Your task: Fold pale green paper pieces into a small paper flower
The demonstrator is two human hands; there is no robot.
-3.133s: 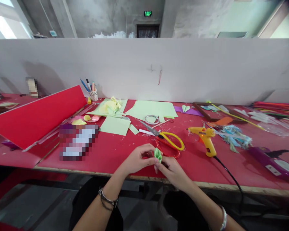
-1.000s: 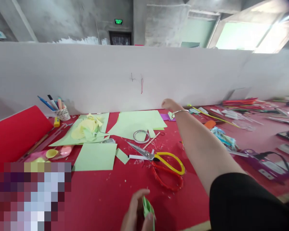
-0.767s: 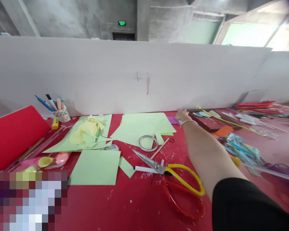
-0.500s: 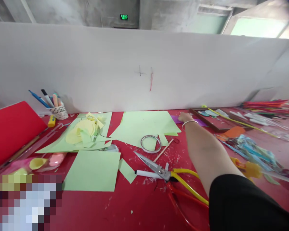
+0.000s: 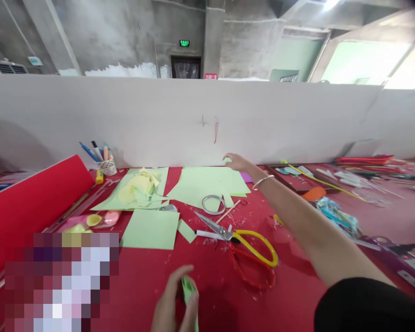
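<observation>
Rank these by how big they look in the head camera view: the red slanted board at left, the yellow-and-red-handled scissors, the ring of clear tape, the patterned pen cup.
1. Red slanted board, largest, though nearest the camera.
2. Yellow-and-red-handled scissors.
3. and 4. Ring of clear tape and patterned pen cup look alike; the cup stands farther back, so unranked.

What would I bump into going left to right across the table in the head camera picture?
Red board → pen cup → yellow paper scraps → tape ring → scissors → orange paper piece → red sticks.
</observation>
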